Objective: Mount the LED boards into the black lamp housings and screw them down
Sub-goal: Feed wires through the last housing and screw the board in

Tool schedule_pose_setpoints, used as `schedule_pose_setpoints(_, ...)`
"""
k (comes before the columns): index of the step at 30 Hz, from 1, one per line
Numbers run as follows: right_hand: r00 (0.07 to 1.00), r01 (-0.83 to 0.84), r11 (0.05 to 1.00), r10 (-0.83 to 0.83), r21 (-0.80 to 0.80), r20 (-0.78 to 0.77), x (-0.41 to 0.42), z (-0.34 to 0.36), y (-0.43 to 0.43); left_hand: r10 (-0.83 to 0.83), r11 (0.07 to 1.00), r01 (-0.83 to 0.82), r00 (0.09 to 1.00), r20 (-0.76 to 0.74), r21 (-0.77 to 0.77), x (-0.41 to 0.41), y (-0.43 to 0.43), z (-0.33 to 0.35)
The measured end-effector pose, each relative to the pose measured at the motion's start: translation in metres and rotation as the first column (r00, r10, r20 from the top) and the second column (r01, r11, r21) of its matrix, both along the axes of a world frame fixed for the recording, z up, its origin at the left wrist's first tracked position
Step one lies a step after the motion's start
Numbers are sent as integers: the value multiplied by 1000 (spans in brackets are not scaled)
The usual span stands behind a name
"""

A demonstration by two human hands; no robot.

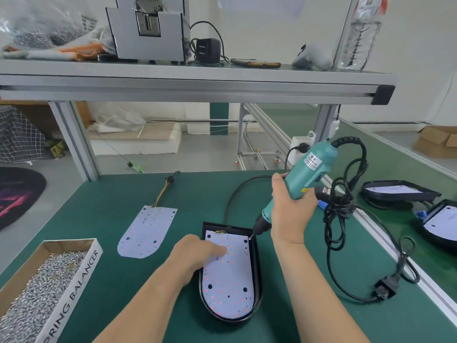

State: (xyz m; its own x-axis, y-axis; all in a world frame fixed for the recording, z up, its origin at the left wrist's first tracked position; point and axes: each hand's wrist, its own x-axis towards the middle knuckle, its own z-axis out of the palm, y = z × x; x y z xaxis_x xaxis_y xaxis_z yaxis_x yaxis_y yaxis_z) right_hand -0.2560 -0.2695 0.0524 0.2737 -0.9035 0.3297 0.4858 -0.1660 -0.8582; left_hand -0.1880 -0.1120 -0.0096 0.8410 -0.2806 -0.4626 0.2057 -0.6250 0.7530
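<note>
A black lamp housing (258, 263) lies on the green mat in front of me, with a white LED board (230, 280) seated inside it. My left hand (197, 253) presses on the board's upper left part with extended fingers. My right hand (291, 209) grips a teal electric screwdriver (306, 174), tilted, with its bit at the board's upper right corner. A second loose LED board (146, 231) with a wire harness lies on the mat to the left.
A cardboard box of screws (37, 288) sits at the front left. The screwdriver's black cable (341, 219) coils to the right, ending in a plug (385, 289). Two more housings with boards (400, 191) lie at the far right. A shelf (197, 80) spans overhead.
</note>
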Motion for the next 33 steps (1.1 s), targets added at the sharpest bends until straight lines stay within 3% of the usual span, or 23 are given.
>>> schedule_pose_setpoints(33, 995, -19, 996, 10, -86, -99, 11, -25, 6, -15, 998, 14, 1000, -21, -62, -8, 2, 6)
